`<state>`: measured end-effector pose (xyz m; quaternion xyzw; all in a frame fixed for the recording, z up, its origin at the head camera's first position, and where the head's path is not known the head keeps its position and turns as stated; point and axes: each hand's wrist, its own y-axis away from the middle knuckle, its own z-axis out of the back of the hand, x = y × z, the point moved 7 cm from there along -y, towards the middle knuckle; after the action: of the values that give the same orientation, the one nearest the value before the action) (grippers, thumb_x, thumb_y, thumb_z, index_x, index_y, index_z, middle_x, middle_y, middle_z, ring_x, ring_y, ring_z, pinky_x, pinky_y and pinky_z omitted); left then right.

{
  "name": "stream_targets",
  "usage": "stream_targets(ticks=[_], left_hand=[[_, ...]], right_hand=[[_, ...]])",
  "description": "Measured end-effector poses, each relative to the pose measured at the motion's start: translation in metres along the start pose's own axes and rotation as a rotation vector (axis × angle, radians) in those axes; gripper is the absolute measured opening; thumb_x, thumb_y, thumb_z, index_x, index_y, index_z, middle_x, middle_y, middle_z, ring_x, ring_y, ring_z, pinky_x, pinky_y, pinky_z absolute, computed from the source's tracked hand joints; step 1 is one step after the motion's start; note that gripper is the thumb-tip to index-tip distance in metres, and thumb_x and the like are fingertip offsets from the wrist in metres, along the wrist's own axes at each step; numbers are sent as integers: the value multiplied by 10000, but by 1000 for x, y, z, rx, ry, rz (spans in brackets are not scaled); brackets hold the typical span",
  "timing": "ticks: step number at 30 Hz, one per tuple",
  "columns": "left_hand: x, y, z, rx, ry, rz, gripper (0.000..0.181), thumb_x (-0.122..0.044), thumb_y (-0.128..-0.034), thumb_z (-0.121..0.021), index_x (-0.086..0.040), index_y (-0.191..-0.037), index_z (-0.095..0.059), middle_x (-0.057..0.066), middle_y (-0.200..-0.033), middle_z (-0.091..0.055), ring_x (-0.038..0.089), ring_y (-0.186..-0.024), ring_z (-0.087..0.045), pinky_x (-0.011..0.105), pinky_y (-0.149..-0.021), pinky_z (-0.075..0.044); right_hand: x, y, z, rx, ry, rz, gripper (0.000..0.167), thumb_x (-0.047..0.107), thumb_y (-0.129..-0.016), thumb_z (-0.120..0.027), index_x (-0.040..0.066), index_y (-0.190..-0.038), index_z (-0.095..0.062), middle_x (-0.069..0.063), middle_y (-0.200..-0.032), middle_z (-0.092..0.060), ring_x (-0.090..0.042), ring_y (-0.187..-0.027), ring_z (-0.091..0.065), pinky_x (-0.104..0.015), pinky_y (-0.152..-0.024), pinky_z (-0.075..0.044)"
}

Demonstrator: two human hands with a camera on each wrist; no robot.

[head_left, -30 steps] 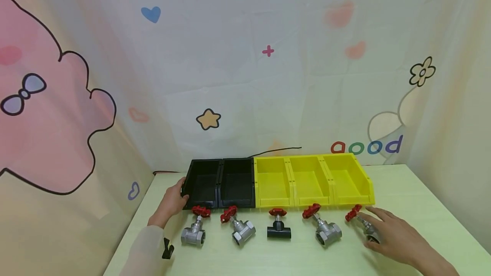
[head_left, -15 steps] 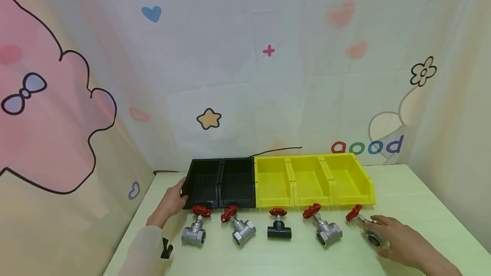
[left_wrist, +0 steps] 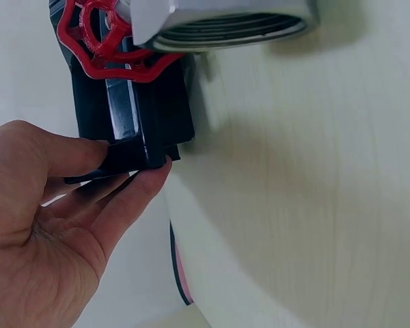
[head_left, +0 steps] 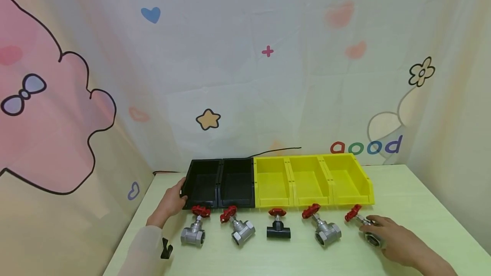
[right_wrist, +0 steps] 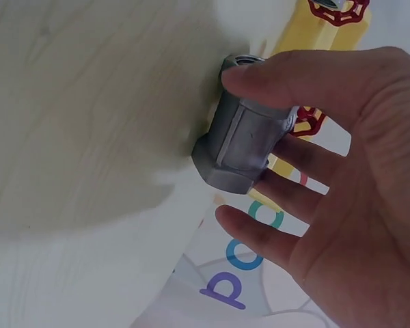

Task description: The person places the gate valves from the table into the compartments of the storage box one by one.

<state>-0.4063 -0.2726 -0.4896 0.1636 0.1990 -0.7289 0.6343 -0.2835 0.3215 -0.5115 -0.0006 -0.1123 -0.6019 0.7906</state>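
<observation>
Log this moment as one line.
left hand: grips leftmost black bin | right hand: holds rightmost valve | four other valves: on table

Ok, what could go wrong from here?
The rightmost valve might twist: the right hand grips it with the thumb near one end. Its red wheel, close to the rightmost bin, could catch it. If the left hand tugs the leftmost bin, that could knock the leftmost valve, whose wheel is close in front.

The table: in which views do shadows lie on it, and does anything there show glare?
Left wrist view: a broad, soft shadow crosses the table, and a pale glare streak marks the black bin; right wrist view: a soft shadow spreads beside the valve; head view: only faint shadows.
</observation>
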Motion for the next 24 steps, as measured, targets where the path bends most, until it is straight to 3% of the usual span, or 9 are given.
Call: stream_targets(ticks=[4, 9, 16, 24], left_hand=[[0, 0, 0, -2, 6, -1, 695, -24, -909, -604, 72, -1509, -268, 361, -1283, -565, 300, -864, -615, 445, -776, -496], [1, -1, -1, -1, 9, 1, 695, -19, -910, -600, 69, -1512, -265, 350, -1217, -602, 202, -612, -472, 368, -675, -435], [2, -1, -1, -4, -6, -7, 695, -12, -903, -605, 78, -1506, -272, 296, -1067, -651, 197, -611, -438, 382, -692, -431], [3, -2, -2, -6, -16, -7, 694, -15, -902, -604, 78, -1505, -273, 351, -1220, -600, 246, -766, -536, 414, -744, -462]], right_hand=[[0, -4, -2, -3, -10, 0, 545, -102, -717, -716, 272, -1113, -700, -184, -1329, -557, -354, -1109, -565, -556, -828, -540], [2, -5, -3, -27, -18, 31, 541, -148, -715, -692, 274, -1052, -696, -147, -1282, -572, -328, -1089, -566, -550, -831, -539], [2, -8, -4, -32, -28, 62, 559, -185, -698, -684, 285, -1002, -683, -110, -1220, -568, -296, -1053, -557, -530, -831, -541], [0, -8, -5, -48, -44, 114, 575, -189, -671, -699, 322, -933, -664, -82, -1160, -572, -283, -1024, -558, -535, -836, -532]])
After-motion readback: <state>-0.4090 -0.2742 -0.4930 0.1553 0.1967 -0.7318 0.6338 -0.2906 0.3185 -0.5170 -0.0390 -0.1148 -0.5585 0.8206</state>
